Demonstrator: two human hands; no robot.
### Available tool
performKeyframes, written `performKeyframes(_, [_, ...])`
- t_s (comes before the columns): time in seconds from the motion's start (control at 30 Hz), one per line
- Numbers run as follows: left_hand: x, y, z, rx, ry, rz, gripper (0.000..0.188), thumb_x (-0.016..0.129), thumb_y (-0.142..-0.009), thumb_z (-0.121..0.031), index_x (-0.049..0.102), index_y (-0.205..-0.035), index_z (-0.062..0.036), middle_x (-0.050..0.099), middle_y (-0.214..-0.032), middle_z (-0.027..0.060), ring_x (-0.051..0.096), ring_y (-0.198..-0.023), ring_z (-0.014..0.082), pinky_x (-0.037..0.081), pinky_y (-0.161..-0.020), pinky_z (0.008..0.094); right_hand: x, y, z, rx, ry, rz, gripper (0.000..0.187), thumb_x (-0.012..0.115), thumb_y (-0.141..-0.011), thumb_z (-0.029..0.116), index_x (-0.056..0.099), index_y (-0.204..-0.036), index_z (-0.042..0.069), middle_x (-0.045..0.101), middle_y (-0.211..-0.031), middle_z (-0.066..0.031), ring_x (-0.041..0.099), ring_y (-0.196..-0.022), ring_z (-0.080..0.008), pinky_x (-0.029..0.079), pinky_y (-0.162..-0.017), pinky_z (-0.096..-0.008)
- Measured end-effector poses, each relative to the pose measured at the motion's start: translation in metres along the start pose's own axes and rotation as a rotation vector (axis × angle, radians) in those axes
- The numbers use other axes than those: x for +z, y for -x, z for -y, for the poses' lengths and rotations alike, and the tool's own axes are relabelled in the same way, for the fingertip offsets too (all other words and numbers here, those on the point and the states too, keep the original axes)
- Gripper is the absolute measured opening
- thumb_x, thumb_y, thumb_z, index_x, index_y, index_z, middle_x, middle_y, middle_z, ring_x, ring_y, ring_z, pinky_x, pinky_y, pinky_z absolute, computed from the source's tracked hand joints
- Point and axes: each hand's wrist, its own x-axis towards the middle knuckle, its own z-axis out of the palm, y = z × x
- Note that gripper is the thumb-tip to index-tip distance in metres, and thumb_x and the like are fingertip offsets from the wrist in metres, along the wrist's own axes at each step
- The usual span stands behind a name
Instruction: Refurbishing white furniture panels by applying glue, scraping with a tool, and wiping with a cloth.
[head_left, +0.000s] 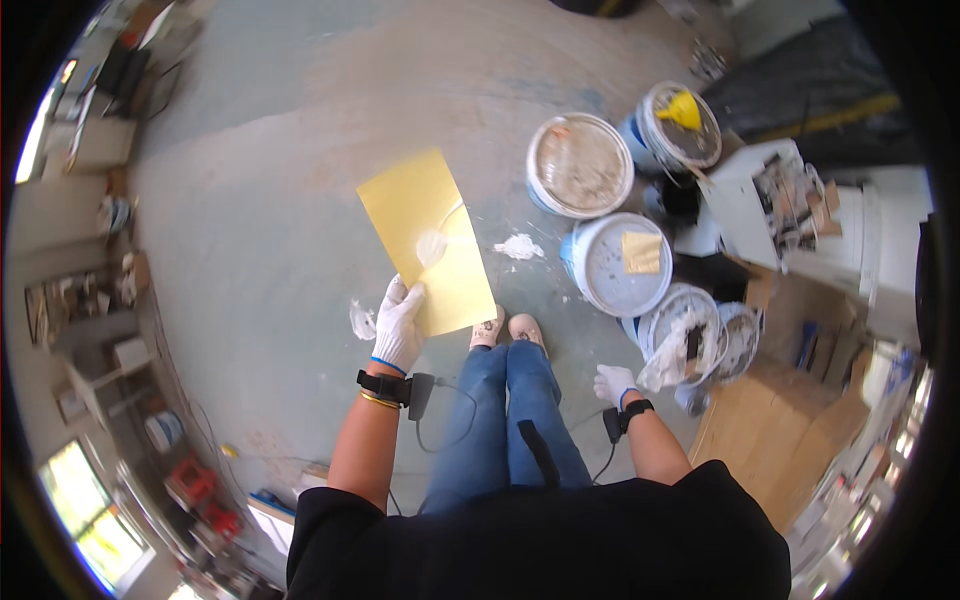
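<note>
My left hand (400, 322), in a white glove, grips the near left edge of a flat yellow sheet (410, 205), thumb on top. The sheet is held out over the floor and tilted. A pale white patch (431, 248) shows on its middle, with a thin white curved line running from it toward the right edge. My right hand (614, 384), also gloved, is low at my right side with its fingers curled in; whether anything is inside them is hidden. Just right of it, crumpled white plastic (668, 362) hangs over a bucket (685, 300).
White scraps (518, 246) and a white crumpled piece (362, 320) lie on the grey floor. Lidded buckets (580, 165) stand to the right, one with a folded yellow piece (641, 253), another with a yellow funnel (681, 110). A cardboard box (760, 425) stands behind my right hand.
</note>
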Motion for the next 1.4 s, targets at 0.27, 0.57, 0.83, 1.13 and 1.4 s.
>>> performKeyframes(0.27, [-0.085, 0.126, -0.058, 0.347, 0.209, -0.079, 0.039, 0.045, -0.095, -0.002, 0.043, -0.134, -0.0052, 0.053, -0.130, 0.0074, 0.055, -0.115, 0.0185, 0.046, -0.097, 0.0362, -0.008, 0.029, 0.117, -0.240, 0.345, 0.308, 0.020, 0.056, -0.090, 0.025, 0.058, -0.076, 0.012, 0.053, -0.065, 0.0000, 0.051, -0.054, -0.0147, 0.042, -0.046, -0.0291])
performKeyframes(0.57, [-0.226, 0.237, -0.056, 0.686, 0.533, -0.326, 0.042, 0.048, -0.095, -0.005, 0.039, -0.136, -0.0042, 0.052, -0.131, 0.0087, 0.055, -0.116, 0.0209, 0.044, -0.101, 0.0362, 0.124, -0.040, 0.228, -0.220, 0.576, 0.093, 0.025, 0.045, -0.093, 0.035, 0.053, -0.101, 0.013, 0.055, -0.088, -0.0076, 0.053, -0.078, -0.0288, 0.045, -0.064, -0.0453])
performKeyframes(0.83, [-0.351, 0.273, -0.057, 0.959, 0.719, -0.540, 0.040, 0.047, -0.095, -0.006, 0.043, -0.135, -0.0042, 0.055, -0.130, 0.0090, 0.054, -0.116, 0.0213, 0.043, -0.100, 0.0354, 0.372, 0.014, 0.256, -0.270, 0.754, 0.470, 0.016, 0.047, -0.092, 0.030, 0.048, -0.086, 0.015, 0.047, -0.077, -0.0042, 0.047, -0.071, -0.0233, 0.040, -0.061, -0.0406])
performKeyframes(1.13, [-0.478, 0.366, -0.092, 1.156, 0.838, -0.698, 0.039, 0.044, -0.096, -0.005, 0.042, -0.136, -0.0071, 0.055, -0.128, 0.0092, 0.055, -0.115, 0.0222, 0.046, -0.098, 0.0375, 0.601, 0.089, 0.134, -0.425, 1.091, 0.453, 0.021, 0.052, -0.093, 0.025, 0.051, -0.102, 0.005, 0.058, -0.085, -0.0110, 0.057, -0.066, -0.0247, 0.049, -0.057, -0.0363])
performKeyframes(1.4, [-0.565, 0.371, -0.136, 1.270, 0.975, -0.733, 0.037, 0.047, -0.096, -0.004, 0.046, -0.133, -0.0077, 0.056, -0.126, 0.0087, 0.057, -0.112, 0.0220, 0.048, -0.096, 0.0366, 0.677, -0.016, 0.228, -1.460, 2.110, 0.450, 0.019, 0.059, -0.088, 0.023, 0.058, -0.085, 0.004, 0.064, -0.084, -0.0161, 0.064, -0.080, -0.0275, 0.049, -0.064, -0.0433])
